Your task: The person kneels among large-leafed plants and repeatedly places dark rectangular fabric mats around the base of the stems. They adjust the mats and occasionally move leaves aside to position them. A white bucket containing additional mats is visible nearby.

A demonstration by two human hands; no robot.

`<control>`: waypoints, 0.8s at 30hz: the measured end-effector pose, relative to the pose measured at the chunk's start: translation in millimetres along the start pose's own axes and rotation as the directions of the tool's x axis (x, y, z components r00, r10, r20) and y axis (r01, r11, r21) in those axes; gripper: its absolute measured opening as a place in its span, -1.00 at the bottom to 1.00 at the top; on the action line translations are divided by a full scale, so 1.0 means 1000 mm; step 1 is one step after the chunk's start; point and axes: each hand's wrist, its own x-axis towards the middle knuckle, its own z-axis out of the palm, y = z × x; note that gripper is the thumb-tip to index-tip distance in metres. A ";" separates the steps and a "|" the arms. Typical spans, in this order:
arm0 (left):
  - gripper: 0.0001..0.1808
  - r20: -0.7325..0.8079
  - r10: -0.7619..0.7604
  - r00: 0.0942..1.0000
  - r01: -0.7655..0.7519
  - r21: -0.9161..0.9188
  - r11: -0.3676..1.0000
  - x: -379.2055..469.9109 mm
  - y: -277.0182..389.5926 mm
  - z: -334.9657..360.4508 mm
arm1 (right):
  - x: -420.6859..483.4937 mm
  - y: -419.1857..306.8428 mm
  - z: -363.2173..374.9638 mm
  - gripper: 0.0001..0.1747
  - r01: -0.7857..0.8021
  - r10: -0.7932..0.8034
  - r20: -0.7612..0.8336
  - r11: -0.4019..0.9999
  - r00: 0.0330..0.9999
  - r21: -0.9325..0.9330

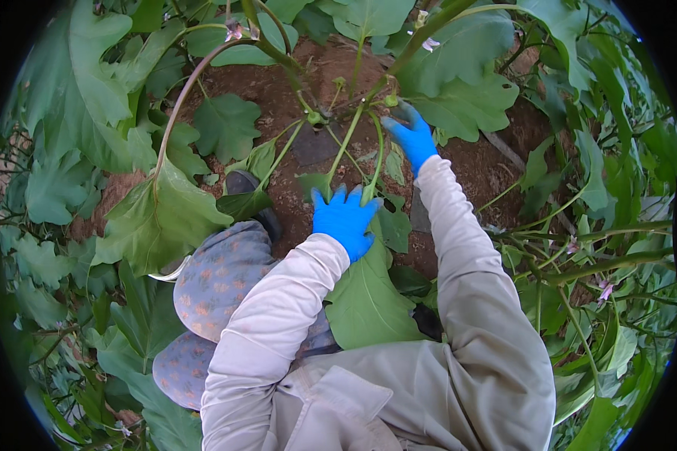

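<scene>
My left hand (347, 221), in a blue glove, is spread with fingers apart over the stalks and upper part of a large green leaf (369, 304). The leaf hangs down towards my lap. My right hand (412, 136), gloved in blue too, reaches up beside the base of an eggplant plant. Its fingers are apart, with the tips close to a small green bud or fruit (391, 101); whether they touch it I cannot tell. Leaf stalks (347, 141) run from the main stem down to my left hand. Another small green bud (314, 118) sits left of them.
Thick branches (429, 39) fork upward, bearing pale purple flowers (430, 44). A drooping leaf (161, 217) hangs at left from a curved stalk. Reddish soil (304, 217) lies beneath. My shoe (242, 185) and patterned knee (225, 276) are close by. More stems (609, 265) crowd the right.
</scene>
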 end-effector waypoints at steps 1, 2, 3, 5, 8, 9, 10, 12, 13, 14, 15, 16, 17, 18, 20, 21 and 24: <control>-0.29 -0.004 0.010 1.000 -0.010 0.009 1.000 0.003 0.004 -0.001 | 0.009 0.011 -0.004 -0.50 0.024 -0.024 -0.001 1.000 1.000 0.008; -0.29 -0.007 0.022 1.000 -0.022 0.020 1.000 0.005 0.007 -0.005 | 0.018 0.026 -0.008 -0.51 0.049 -0.049 -0.005 0.999 0.999 0.017; -0.29 -0.006 0.045 0.999 -0.045 0.023 0.999 0.007 0.010 -0.005 | 0.024 0.038 -0.014 -0.51 0.066 -0.066 -0.017 0.998 0.998 0.015; -0.28 -0.075 0.072 0.995 -0.068 0.048 0.997 0.006 -0.002 0.009 | 0.026 0.039 -0.003 -0.56 0.066 -0.084 -0.067 0.970 0.994 -0.234; -0.26 -0.048 0.032 0.998 -0.032 0.006 0.999 0.004 -0.007 0.003 | 0.025 0.049 0.016 -0.67 0.106 -0.124 -0.102 0.981 0.987 -0.161; -0.26 -0.025 0.021 0.999 -0.021 -0.003 1.000 0.005 -0.005 0.003 | 0.022 0.047 0.019 -0.70 0.129 -0.137 -0.129 0.989 0.982 -0.069; -0.26 -0.014 0.022 1.000 -0.022 -0.005 1.000 0.005 -0.004 0.002 | 0.019 0.042 0.020 -0.72 0.113 -0.119 -0.133 0.992 0.984 -0.052; -0.26 0.005 0.028 1.000 -0.028 -0.008 1.000 0.007 -0.002 0.001 | 0.018 0.045 0.019 -0.74 0.098 -0.100 -0.146 0.995 0.984 -0.022; -0.26 0.014 0.033 0.999 -0.033 -0.008 0.999 0.008 0.000 0.001 | 0.020 0.051 0.018 -0.75 0.099 -0.100 -0.156 0.995 0.983 -0.009; -0.26 0.021 0.035 0.999 -0.035 -0.010 0.999 0.009 0.001 0.001 | 0.021 0.055 0.017 -0.75 0.101 -0.099 -0.163 0.995 0.982 0.004; -0.26 0.024 0.033 0.999 -0.032 -0.010 0.999 0.009 -0.001 0.000 | 0.021 0.053 0.021 -0.76 0.093 -0.091 -0.176 0.996 0.980 0.000; -0.26 0.026 0.029 0.999 -0.028 -0.011 1.000 0.009 -0.003 0.000 | 0.019 0.052 0.024 -0.76 0.084 -0.084 -0.188 0.996 0.979 -0.004; -0.26 0.029 0.023 0.999 -0.023 -0.013 1.000 0.008 -0.004 0.000 | 0.016 0.051 0.026 -0.77 0.075 -0.076 -0.198 0.997 0.977 -0.009; -0.26 0.031 0.023 0.999 -0.022 -0.013 1.000 0.008 -0.004 -0.001 | 0.012 0.045 0.028 -0.81 0.110 -0.113 -0.223 0.994 0.968 -0.027; -0.26 0.031 0.029 0.999 -0.028 -0.014 0.999 0.010 -0.001 -0.001 | 0.015 0.051 0.024 -0.84 0.115 -0.123 -0.244 0.992 0.962 -0.045; -0.26 0.029 0.024 0.999 -0.024 -0.011 1.000 0.010 -0.003 0.000 | 0.012 0.049 0.023 -0.84 0.100 -0.109 -0.239 0.994 0.965 -0.048; -0.26 0.024 0.015 1.000 -0.014 -0.013 1.000 0.006 -0.006 -0.001 | 0.011 0.046 0.027 -0.84 0.046 -0.039 -0.225 0.999 0.974 0.025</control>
